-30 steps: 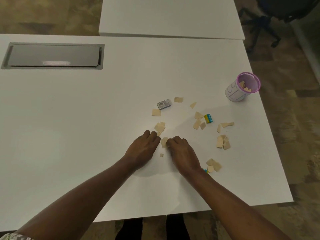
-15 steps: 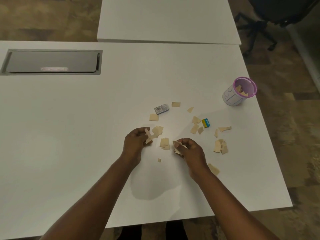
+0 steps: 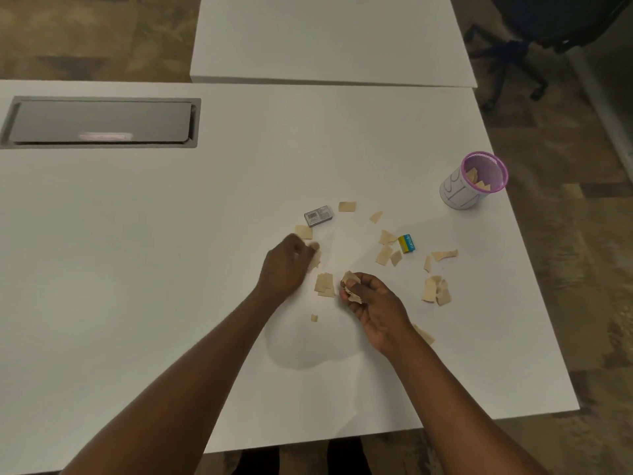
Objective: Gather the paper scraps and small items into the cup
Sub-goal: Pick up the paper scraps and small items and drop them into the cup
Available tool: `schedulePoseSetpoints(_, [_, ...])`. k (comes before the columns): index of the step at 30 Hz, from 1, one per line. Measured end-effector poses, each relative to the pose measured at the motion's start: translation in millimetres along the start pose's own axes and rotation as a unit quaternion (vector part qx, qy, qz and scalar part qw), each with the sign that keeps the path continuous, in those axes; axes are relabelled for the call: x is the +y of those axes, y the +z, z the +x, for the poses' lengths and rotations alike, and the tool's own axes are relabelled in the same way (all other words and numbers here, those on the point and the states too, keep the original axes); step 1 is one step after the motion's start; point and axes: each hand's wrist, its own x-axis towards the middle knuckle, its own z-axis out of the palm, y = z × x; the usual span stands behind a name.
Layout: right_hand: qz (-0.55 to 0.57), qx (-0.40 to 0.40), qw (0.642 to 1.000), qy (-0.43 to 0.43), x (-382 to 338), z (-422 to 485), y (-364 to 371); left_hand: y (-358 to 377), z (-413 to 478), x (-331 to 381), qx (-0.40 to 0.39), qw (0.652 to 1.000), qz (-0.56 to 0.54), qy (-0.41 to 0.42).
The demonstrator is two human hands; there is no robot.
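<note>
Head view: the white bench (image 3: pixel 171 286) carries everything, and the work lies in its right half, between the middle and the right edge. The left grip (image 3: pixel 286 265) is curled, knuckles up, with its fingertips down on a scrap or two. Blur hides whether it has them pinched. The right grip (image 3: pixel 375 303), just beside it and nearer the front edge, is closed round a crumpled wad (image 3: pixel 350 287) of tan paper held between thumb and fingers.

The cup (image 3: pixel 457 192) stands upright close to the right edge, well apart from both grips, with some paper already in it. It looks light and easy to knock over, so dropping things in from above seems safer than pushing against its wall. Its white wall bears blue line marks under a pink rim, with no words I can read.

The grey box (image 3: pixel 318 216), on the far side of the litter, looks stiff and is probably best pinched across its short sides. It shows a barcode label, but the print is too small to read. The yellow and blue block (image 3: pixel 407 243), between the box and the right edge, looks firm and should pinch easily; its lettering is not legible.

The scraps (image 3: pixel 435 289) are thin and lie flat, and they look limp and nearly weightless. I judge they need sliding into a heap, or a fingernail under an edge. No writing shows on them.
</note>
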Motion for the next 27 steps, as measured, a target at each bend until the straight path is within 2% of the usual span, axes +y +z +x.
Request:
schedulePoseSetpoints(2, [-0.001, 0.005, 1.0, 0.0, -0.4, 0.7, -0.8, -3.5, 7.6, -4.9, -0.071, 0.966, 0.206, 0.141])
schedulePoseSetpoints(4, [-0.001, 0.011, 1.0, 0.002, -1.5, 1.8, -1.5, -8.7, 17.9, -9.2, -0.14, 0.924, 0.289, 0.209])
schedulePoseSetpoints(6, [0.0, 0.014, 1.0, 0.003, -3.0, 2.8, -1.5, -12.2, 26.1, -10.0, -0.142, 0.89, 0.342, 0.268])
schedulePoseSetpoints(8, [0.006, 0.017, 1.0, 0.005, -4.2, 3.3, -0.6, -15.0, 32.4, -12.8, -0.131, 0.871, 0.358, 0.311])
schedulePoseSetpoints(12, [0.023, 0.029, 0.999, 0.004, -11.9, 4.5, 0.4, -17.1, 33.1, -18.7, -0.113, 0.862, 0.346, 0.353])
schedulePoseSetpoints(19, [0.047, 0.034, 0.998, -0.03, -49.8, 6.2, -2.4, -13.7, 34.8, -13.1, -0.121, 0.854, 0.363, 0.353])
schedulePoseSetpoints(21, [0.05, 0.03, 0.997, -0.046, -64.4, 8.2, -2.7, -12.9, 36.4, -8.0, -0.132, 0.864, 0.36, 0.327])
schedulePoseSetpoints(23, [0.051, 0.028, 0.996, -0.062, -81.1, 9.9, -4.7, -10.2, 36.7, 1.5, -0.125, 0.901, 0.305, 0.283])
schedulePoseSetpoints(25, [0.045, 0.033, 0.995, -0.08, -99.4, 11.0, -8.8, -6.5, 37.9, 12.5, -0.1, 0.954, 0.201, 0.198])
schedulePoseSetpoints(27, [0.039, 0.04, 0.994, -0.093, -118.2, 11.4, -14.0, -1.4, 40.0, 21.7, -0.084, 0.987, 0.085, 0.112])
